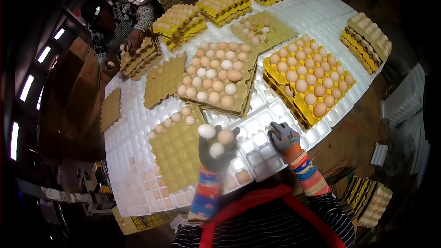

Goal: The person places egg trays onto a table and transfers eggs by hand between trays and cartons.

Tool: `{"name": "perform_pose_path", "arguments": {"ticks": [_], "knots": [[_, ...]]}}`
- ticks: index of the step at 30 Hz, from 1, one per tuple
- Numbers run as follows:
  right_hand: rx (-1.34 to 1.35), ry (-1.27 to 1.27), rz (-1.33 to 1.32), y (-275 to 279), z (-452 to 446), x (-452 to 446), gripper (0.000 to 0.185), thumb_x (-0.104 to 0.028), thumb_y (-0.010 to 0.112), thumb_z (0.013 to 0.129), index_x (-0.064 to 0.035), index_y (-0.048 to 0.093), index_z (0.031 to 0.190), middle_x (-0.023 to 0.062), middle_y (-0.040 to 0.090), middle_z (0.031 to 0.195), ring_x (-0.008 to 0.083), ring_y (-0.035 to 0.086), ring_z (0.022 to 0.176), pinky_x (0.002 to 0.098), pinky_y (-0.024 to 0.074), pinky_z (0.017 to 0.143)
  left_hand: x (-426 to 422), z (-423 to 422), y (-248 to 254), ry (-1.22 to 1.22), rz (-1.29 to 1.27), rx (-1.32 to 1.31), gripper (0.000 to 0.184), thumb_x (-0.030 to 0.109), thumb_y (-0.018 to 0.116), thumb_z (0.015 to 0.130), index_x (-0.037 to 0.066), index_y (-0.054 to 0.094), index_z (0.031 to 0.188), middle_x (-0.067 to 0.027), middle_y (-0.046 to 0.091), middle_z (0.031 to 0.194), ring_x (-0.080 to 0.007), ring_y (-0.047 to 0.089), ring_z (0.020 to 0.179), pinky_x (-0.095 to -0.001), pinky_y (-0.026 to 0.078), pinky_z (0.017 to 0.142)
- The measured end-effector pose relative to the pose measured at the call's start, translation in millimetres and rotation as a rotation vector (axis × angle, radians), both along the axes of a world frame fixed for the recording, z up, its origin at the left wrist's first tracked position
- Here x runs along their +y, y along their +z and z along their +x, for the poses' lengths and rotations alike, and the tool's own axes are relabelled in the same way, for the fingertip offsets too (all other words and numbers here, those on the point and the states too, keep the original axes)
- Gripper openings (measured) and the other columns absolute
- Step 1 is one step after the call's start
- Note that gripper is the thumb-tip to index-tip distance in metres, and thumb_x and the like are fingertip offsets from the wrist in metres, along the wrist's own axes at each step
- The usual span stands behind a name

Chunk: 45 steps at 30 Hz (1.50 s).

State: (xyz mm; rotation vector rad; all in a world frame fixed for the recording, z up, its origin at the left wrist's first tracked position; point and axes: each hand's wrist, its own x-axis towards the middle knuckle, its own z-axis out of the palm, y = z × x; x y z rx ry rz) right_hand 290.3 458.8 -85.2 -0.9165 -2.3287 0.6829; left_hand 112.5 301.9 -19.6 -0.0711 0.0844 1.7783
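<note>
Three eggs (217,149) being cradled in left hand (212,162), just right of sparse tray (177,160) — one could be dropped and cracked, grip being crowded. Right hand (285,138) being held farther right of tray, fingers bent — contents cannot be told.

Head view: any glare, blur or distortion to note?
In the head view, windows at left blow out amid gloom; the white moulded surface shines between the hands; the left hand looks soft, perhaps from motion, the right hand crisper; also in the head view, wide-angle distortion bows the surface's edges and corners go black.
</note>
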Motion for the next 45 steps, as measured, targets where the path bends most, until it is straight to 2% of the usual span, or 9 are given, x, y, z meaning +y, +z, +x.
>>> {"name": "perform_pose_path", "arguments": {"ticks": [5, 10, 16, 19, 23, 27, 30, 41, 45], "knots": [[0.227, 0.27, 0.311, -21.0, -65.2, 3.6, 0.027, -0.014, 0.06, 0.077, -0.0134, 0.063, 0.104, 0.0083, 0.061, 0.098, 0.0288, 0.056, 0.088, 0.0408, 0.0436, 0.08, -1.0, 15.8, -3.8, 0.132, -0.181, 0.334, 0.046, 0.047, 0.045, 0.089, 0.005, 0.052, 0.108, -0.022, 0.055, 0.11, -0.0325, 0.056, 0.093, -0.0421, 0.047, 0.073], [0.449, 0.556, -0.206, 60.5, -57.2, -21.1, 0.049, -0.024, 0.069, 0.073, -0.0096, 0.058, 0.118, 0.0118, 0.06, 0.107, 0.0334, 0.053, 0.102, 0.0434, 0.0393, 0.092, -13.9, 10.1, -23.8, 0.283, -0.371, 0.987, 0.043, 0.034, 0.039, 0.094, -0.003, 0.051, 0.113, -0.0215, 0.056, 0.114, -0.0323, 0.056, 0.103, -0.041, 0.049, 0.086], [0.658, 0.656, -0.955, 42.4, -58.7, -14.8, 0.044, -0.022, 0.068, 0.079, -0.0026, 0.055, 0.117, 0.0092, 0.064, 0.104, 0.0182, 0.062, 0.085, 0.0291, 0.0499, 0.081, -11.2, 14.9, -0.6, 0.171, -0.479, 1.35, 0.044, 0.036, 0.044, 0.092, 0.0, 0.05, 0.115, -0.0178, 0.058, 0.109, -0.0257, 0.061, 0.093, -0.0352, 0.053, 0.075], [0.883, 0.349, -1.092, 40.1, -43.1, 13.7, 0.04, -0.027, 0.053, 0.09, 0.0041, 0.052, 0.115, 0.0109, 0.062, 0.095, 0.0172, 0.062, 0.086, 0.0293, 0.0511, 0.078, -30.4, 2.5, 5.2, 0.015, -0.579, 0.987, 0.047, 0.039, 0.048, 0.091, 0.002, 0.048, 0.119, -0.0152, 0.063, 0.098, -0.0221, 0.064, 0.082, -0.0304, 0.056, 0.061], [0.872, 0.256, -1.142, 37.0, -33.0, 13.9, 0.043, -0.033, 0.048, 0.092, 0.0039, 0.05, 0.115, 0.0112, 0.061, 0.088, 0.0172, 0.062, 0.071, 0.026, 0.0521, 0.068, 0.1, 39.1, -1.6, 0.169, -0.936, 2.426, 0.043, 0.028, 0.07, 0.074, 0.009, 0.054, 0.11, -0.011, 0.06, 0.101, -0.0282, 0.061, 0.087, -0.0381, 0.051, 0.07], [0.79, 0.245, -1.142, 34.9, -18.4, 10.1, 0.038, -0.028, 0.05, 0.092, 0.0002, 0.051, 0.117, 0.0069, 0.061, 0.086, 0.0119, 0.058, 0.062, 0.0223, 0.0471, 0.056, 17.9, 52.5, -53.0, -0.176, -1.029, 2.638, 0.035, 0.027, 0.062, 0.08, 0.011, 0.055, 0.11, -0.0129, 0.057, 0.105, -0.0319, 0.058, 0.093, -0.0398, 0.049, 0.076], [0.888, 0.173, -1.252, 38.1, -6.0, 26.3, 0.033, -0.018, 0.054, 0.091, -0.0031, 0.049, 0.12, 0.0052, 0.06, 0.084, 0.0117, 0.057, 0.061, 0.0198, 0.0444, 0.05, 14.4, 74.7, -46.6, 0.22, -0.821, 2.513, 0.036, 0.022, 0.059, 0.081, 0.012, 0.056, 0.116, -0.014, 0.058, 0.099, -0.0306, 0.058, 0.092, -0.0387, 0.05, 0.074], [0.685, 0.0, -0.714, 78.9, -135.8, 265.7, 0.041, -0.014, 0.072, 0.076, -0.0062, 0.056, 0.113, 0.0044, 0.062, 0.076, 0.0125, 0.059, 0.058, 0.0273, 0.0457, 0.044, -15.6, 87.7, -38.7, 0.345, -0.497, 2.496, 0.033, 0.012, 0.064, 0.071, 0.013, 0.063, 0.103, -0.0145, 0.058, 0.105, -0.0334, 0.054, 0.097, -0.0462, 0.045, 0.081], [0.053, -0.295, -0.079, 59.7, -172.0, 348.5, 0.048, -0.036, 0.068, 0.07, -0.0057, 0.061, 0.107, 0.0218, 0.064, 0.1, 0.0379, 0.061, 0.094, 0.0405, 0.0486, 0.08, -81.5, 59.5, -35.7, 0.618, -0.58, 2.518, 0.024, 0.004, 0.063, 0.069, 0.005, 0.063, 0.093, -0.0152, 0.064, 0.095, -0.033, 0.061, 0.09, -0.0406, 0.05, 0.076]]}}
